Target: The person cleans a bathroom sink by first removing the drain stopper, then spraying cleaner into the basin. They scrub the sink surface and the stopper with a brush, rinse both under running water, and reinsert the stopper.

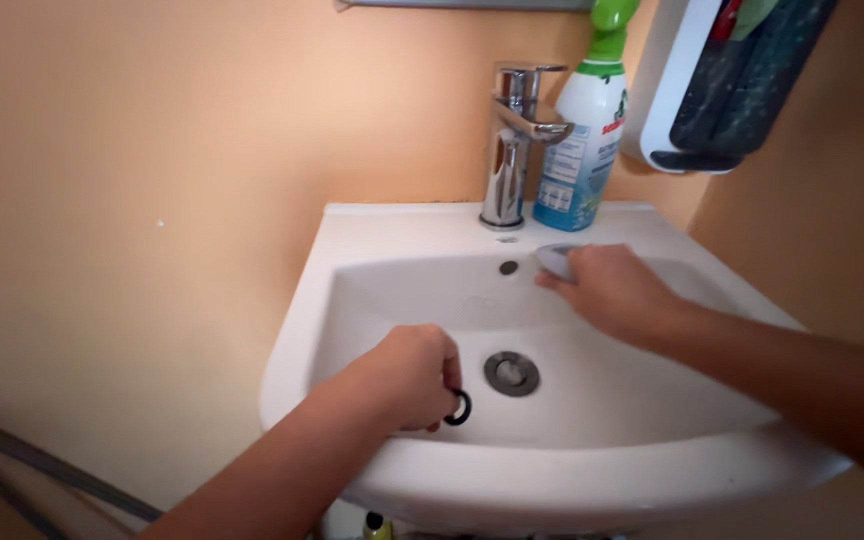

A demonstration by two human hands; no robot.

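A small white washbasin (332,250) hangs on a peach-coloured wall. Nearest, the left hand (407,375) sits inside the bowl with its grip clenched on a small black rubber ring (460,408), just left of the round metal drain (511,373). Farther back, the right hand (612,290) presses a pale grey pad (555,260) against the rear wall of the bowl, its grip grasping it, near the overflow hole (508,267); behind stand a chrome tap (512,150) and a white spray bottle (582,140) with a green top.
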